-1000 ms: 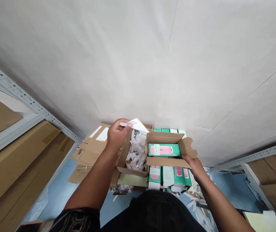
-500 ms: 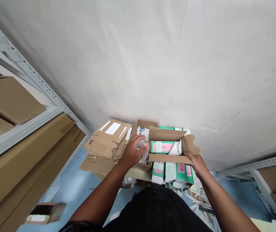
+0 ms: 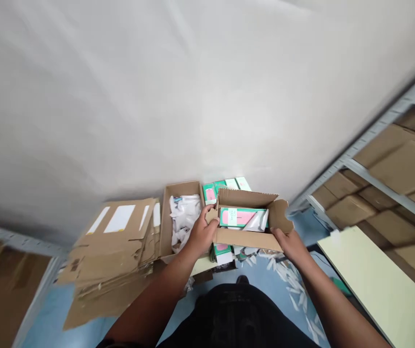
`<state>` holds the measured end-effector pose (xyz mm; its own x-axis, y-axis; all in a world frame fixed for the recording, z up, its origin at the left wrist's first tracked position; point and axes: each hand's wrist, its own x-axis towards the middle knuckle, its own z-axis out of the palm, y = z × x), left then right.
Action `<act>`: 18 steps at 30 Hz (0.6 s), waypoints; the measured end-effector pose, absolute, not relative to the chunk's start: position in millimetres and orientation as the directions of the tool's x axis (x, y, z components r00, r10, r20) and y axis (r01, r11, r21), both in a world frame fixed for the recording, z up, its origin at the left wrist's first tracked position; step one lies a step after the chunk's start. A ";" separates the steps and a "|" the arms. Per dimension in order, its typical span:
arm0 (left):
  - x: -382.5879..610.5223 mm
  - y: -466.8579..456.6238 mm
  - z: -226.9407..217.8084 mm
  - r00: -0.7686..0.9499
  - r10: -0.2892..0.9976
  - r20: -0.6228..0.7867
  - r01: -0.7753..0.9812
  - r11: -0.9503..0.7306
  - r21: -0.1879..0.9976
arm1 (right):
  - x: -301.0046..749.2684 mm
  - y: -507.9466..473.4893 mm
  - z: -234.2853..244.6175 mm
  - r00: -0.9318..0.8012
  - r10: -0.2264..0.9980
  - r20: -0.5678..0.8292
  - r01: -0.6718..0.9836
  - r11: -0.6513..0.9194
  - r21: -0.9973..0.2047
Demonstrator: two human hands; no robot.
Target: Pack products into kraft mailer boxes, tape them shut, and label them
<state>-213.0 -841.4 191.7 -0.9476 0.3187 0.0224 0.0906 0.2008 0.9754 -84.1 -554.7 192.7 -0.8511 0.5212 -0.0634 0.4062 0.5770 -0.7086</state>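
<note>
Between my two hands is an open cardboard box [image 3: 249,238] with its flaps up. My left hand [image 3: 203,233] grips its left end, thumb near the left flap. The right end is held by my right hand [image 3: 288,241], fingers partly hidden under the box. Inside lies a green and pink product box [image 3: 238,217] with a crumpled white and silvery packet [image 3: 256,221] on its right part. Behind and below are more green and pink boxes [image 3: 211,193]. Left of my left hand stands a cardboard carton [image 3: 166,217] holding white plastic packets [image 3: 185,212].
Flattened cardboard boxes [image 3: 109,246] are stacked at the left. To the right is a pale yellow tabletop [image 3: 381,285], with shelves of cartons [image 3: 399,159] behind it. White scraps [image 3: 296,285] litter the blue floor. A pale wall [image 3: 200,96] rises behind.
My view has swung to the right, bringing the yellow tabletop and right shelves into sight. My left hand has closed on the open box's left end; my right hand keeps its hold.
</note>
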 end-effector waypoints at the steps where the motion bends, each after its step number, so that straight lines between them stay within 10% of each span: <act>1: -211.6 -832.0 192.5 -0.936 0.351 0.025 0.105 0.209 0.972 | -70.5 -552.9 193.9 -0.834 0.548 -0.060 0.428 0.575 -0.698; 18: -50.6 -562.4 174.8 -0.504 0.863 -0.045 0.237 0.189 0.953 | 214.8 -394.8 135.6 -0.406 0.879 -0.251 0.448 -0.048 -0.893</act>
